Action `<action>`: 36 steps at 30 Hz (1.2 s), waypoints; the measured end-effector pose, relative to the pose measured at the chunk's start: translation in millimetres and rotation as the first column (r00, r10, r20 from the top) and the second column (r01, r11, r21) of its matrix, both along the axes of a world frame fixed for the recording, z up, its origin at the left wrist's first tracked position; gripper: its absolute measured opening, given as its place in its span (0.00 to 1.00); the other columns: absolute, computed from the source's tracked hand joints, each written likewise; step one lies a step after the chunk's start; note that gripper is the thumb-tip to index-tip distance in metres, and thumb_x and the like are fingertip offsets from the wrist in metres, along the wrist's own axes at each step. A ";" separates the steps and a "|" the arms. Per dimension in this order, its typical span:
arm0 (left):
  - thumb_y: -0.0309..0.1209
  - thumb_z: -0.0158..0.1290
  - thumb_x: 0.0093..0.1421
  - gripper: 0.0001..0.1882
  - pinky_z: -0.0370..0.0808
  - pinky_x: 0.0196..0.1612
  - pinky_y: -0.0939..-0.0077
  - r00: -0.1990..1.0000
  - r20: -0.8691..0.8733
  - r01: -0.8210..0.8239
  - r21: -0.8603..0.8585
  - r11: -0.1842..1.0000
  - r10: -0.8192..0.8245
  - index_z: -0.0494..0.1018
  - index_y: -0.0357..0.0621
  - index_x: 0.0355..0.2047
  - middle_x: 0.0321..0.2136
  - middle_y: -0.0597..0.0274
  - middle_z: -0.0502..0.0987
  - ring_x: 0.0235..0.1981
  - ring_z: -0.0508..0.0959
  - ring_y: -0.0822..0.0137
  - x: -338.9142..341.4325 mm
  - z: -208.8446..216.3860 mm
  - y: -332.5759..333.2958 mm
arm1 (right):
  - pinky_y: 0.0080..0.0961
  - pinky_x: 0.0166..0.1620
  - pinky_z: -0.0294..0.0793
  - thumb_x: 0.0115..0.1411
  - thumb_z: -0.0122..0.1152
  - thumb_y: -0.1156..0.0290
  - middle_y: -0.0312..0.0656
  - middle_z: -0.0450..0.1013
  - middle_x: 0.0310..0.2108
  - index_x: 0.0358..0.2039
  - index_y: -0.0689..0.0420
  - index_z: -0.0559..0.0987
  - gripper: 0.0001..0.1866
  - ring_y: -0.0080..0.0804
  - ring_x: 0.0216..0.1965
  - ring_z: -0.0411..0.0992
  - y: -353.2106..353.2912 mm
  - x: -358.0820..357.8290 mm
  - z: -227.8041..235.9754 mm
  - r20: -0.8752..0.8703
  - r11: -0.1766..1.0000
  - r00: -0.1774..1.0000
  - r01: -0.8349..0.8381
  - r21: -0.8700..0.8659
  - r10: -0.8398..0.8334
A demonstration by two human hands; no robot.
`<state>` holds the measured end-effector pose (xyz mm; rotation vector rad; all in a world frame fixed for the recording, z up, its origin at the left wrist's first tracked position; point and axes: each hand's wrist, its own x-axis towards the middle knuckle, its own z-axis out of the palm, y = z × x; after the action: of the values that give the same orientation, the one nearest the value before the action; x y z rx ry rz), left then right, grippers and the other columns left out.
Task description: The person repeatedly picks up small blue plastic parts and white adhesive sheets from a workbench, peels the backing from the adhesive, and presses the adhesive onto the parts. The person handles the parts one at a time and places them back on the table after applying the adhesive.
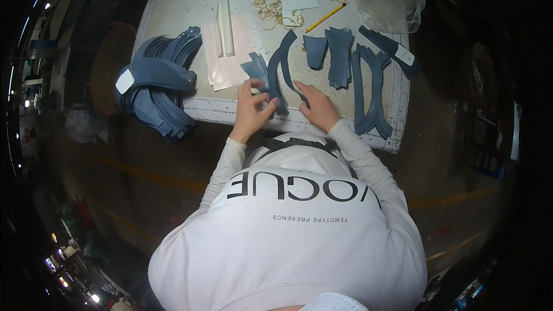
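We see the curved blue strips (273, 72) near the front of the desk (210, 113), between the two hands; whether they are one forked piece or two overlapping ones, we cannot tell. The left hand (252, 106) bends its fingers and thumb in by the lower end of the left strip; whether it pinches the strip, we cannot tell. The right hand (318, 106) has its fingers at the lower end of the right strip, but its grip is hidden from us. We judge that working from both sides keeps the narrow strips steady.

A short fanned blue piece (255, 67) lies just left of the strips. To the right we find a blue wedge (314, 53), a flared blue stack (340, 57) and long blue strips (377, 89), probably grouped by shape for easy reach. These long strips run onto the desk's front border, and a tagged blue bundle (379, 40) reaches its right edge.

The big blue pile (167, 63) hangs past the left edge, which seems its riskiest spot. Beyond the strips, gold rings (268, 10) and a yellow pencil (325, 17) limit the room; we have more between right hand and flared stack.
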<state>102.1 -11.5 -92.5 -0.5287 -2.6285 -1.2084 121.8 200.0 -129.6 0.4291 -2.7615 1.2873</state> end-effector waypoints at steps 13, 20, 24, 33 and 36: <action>0.45 0.40 0.69 0.24 0.68 0.53 0.71 0.708 0.582 -0.355 0.782 0.512 -0.400 0.77 0.36 0.43 0.53 0.53 0.72 0.52 0.73 0.64 -39.4 5.1 33.1 | 0.16 0.48 0.70 0.62 0.53 0.75 0.40 0.78 0.39 0.41 0.64 0.80 0.11 0.21 0.40 0.73 63.0 -43.1 120.9 0.148 0.639 0.983 0.048 -0.768 0.104; 0.50 0.49 0.64 0.23 0.76 0.40 0.75 0.309 0.713 -0.176 0.693 0.699 -0.629 0.78 0.40 0.36 0.34 0.62 0.79 0.35 0.78 0.69 -42.3 41.0 20.3 | 0.17 0.47 0.71 0.59 0.58 0.77 0.37 0.76 0.40 0.44 0.64 0.79 0.12 0.19 0.40 0.72 35.7 -36.5 137.5 0.177 0.675 0.960 -0.016 -0.738 0.217; 0.45 0.50 0.65 0.22 0.77 0.37 0.82 0.340 0.567 -0.444 0.800 0.404 -0.750 0.75 0.35 0.43 0.35 0.59 0.80 0.33 0.79 0.72 -52.5 61.4 44.9 | 0.13 0.41 0.70 0.57 0.60 0.78 0.36 0.75 0.41 0.44 0.62 0.80 0.13 0.17 0.37 0.70 8.7 -33.4 121.4 0.053 0.687 0.987 -0.068 -0.724 0.154; 0.28 0.58 0.59 0.13 0.77 0.35 0.90 0.558 0.742 -0.169 0.540 0.825 -0.371 0.77 0.36 0.43 0.37 0.58 0.80 0.34 0.79 0.75 -166.7 3.0 -11.5 | 0.12 0.32 0.71 0.55 0.60 0.81 0.37 0.76 0.36 0.42 0.60 0.82 0.12 0.16 0.27 0.72 5.9 -8.9 31.2 0.183 0.809 0.969 0.238 -0.537 -0.163; 0.27 0.62 0.54 0.14 0.76 0.36 0.85 0.651 0.703 0.031 0.355 0.934 -0.288 0.79 0.35 0.40 0.34 0.60 0.81 0.31 0.79 0.73 -174.9 -16.3 -19.5 | 0.15 0.32 0.74 0.54 0.61 0.78 0.39 0.79 0.32 0.39 0.59 0.82 0.11 0.19 0.27 0.76 1.1 0.9 -0.2 0.313 0.889 0.934 0.285 -0.359 -0.173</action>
<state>-72.8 -31.1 -108.7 -0.2197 -2.9265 -2.2744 122.7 201.1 -129.8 -0.1156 -2.5322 1.9028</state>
